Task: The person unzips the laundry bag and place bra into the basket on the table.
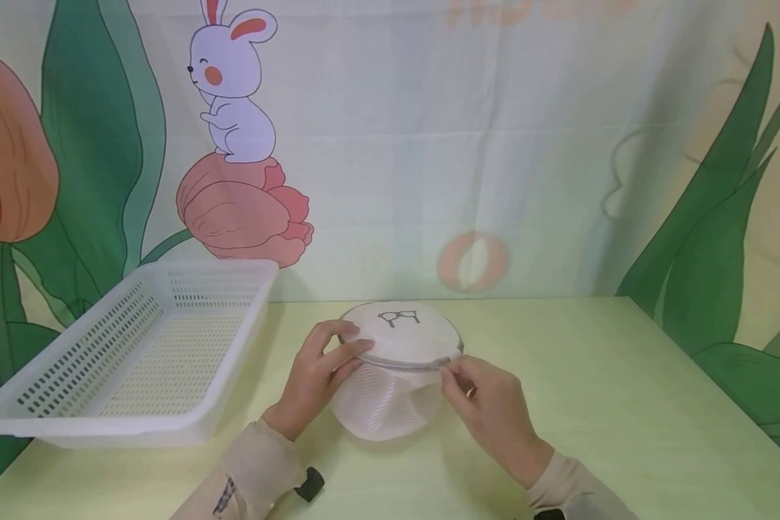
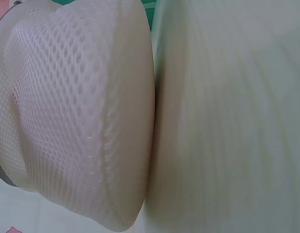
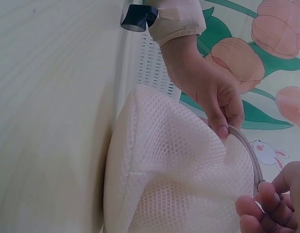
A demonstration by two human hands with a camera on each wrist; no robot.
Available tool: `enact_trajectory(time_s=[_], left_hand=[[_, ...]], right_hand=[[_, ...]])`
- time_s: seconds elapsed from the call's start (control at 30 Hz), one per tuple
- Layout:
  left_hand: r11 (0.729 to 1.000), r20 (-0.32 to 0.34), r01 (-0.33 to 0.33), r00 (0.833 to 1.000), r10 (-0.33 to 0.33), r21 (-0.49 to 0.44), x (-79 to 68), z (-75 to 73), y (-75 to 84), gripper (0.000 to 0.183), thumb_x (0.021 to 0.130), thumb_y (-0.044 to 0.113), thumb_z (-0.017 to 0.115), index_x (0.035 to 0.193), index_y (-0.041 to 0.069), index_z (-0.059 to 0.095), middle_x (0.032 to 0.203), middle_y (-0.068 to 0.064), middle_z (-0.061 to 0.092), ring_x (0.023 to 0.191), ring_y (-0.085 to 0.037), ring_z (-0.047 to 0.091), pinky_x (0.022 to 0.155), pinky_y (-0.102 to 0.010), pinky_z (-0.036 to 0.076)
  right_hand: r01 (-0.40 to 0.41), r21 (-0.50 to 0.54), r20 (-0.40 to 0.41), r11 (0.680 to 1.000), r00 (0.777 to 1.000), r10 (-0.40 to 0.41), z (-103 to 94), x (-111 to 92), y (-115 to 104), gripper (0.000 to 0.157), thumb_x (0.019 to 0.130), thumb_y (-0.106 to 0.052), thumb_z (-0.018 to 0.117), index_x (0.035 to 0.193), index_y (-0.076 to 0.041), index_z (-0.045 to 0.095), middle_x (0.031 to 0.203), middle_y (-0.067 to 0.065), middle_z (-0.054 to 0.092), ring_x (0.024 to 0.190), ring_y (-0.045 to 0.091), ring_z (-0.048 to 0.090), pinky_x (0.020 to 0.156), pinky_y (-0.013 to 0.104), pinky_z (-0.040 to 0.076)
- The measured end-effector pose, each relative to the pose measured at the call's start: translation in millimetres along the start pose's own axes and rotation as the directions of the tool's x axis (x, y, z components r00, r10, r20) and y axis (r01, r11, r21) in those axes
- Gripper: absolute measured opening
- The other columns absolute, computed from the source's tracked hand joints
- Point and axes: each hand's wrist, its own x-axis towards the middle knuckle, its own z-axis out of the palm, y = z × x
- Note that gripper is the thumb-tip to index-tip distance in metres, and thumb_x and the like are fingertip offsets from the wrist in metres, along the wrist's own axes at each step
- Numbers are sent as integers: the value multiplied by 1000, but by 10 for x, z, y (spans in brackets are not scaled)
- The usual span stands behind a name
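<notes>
A white mesh laundry bag [image 1: 390, 404] stands on the table, its round lid edged by a grey zipper and printed with a dark line drawing. My left hand [image 1: 321, 361] grips the lid's left rim, fingers on top and thumb beneath. At the front right of the rim, my right hand [image 1: 490, 408] pinches the zipper end between thumb and fingers. The right wrist view shows both hands at the zippered rim [image 3: 251, 153], with the mesh side sagging in folds. Only the bag's mesh wall [image 2: 82, 97] and base show in the left wrist view; the left hand is out of that frame.
A white perforated plastic basket [image 1: 234, 390] stands on the left of the pale green table [image 1: 591, 404]. Behind the table hangs a printed curtain [image 1: 390, 144] with a rabbit, tulips and leaves. Black straps [image 1: 310, 484] sit at the wrists.
</notes>
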Motion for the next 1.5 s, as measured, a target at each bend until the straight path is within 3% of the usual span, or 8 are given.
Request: enact_trajectory(time_s=[0.77, 1.17, 1.5], left_hand=[[1000, -15, -19, 1000, 19, 7, 1, 7, -13, 31, 96, 36, 49, 102, 14, 71, 108, -12, 59, 103, -27, 55, 96, -27, 44], [999, -11, -14, 1000, 15, 38, 25, 1, 20, 33, 97, 39, 46, 101, 16, 70, 108, -10, 60, 103, -27, 56, 89, -40, 49], [999, -15, 1, 1000, 0, 53, 44, 21, 52, 35, 98, 39, 46, 100, 15, 70, 107, -11, 61, 102, -28, 57, 88, -42, 50]], right_hand=[[-12, 3, 18, 1000, 1000, 12, -46, 31, 58, 16, 77, 1, 67, 70, -12, 62, 61, -6, 64, 55, -5, 52, 50, 8, 42], [-67, -7, 59, 998, 996, 67, -51, 48, 82, 16, 77, 0, 68, 69, -12, 62, 60, -6, 63, 55, -5, 51, 50, 9, 42], [-65, -7, 101, 998, 993, 66, -69, 73, 116, 15, 78, -1, 71, 72, -13, 63, 62, -7, 64, 56, -5, 52, 51, 12, 44]])
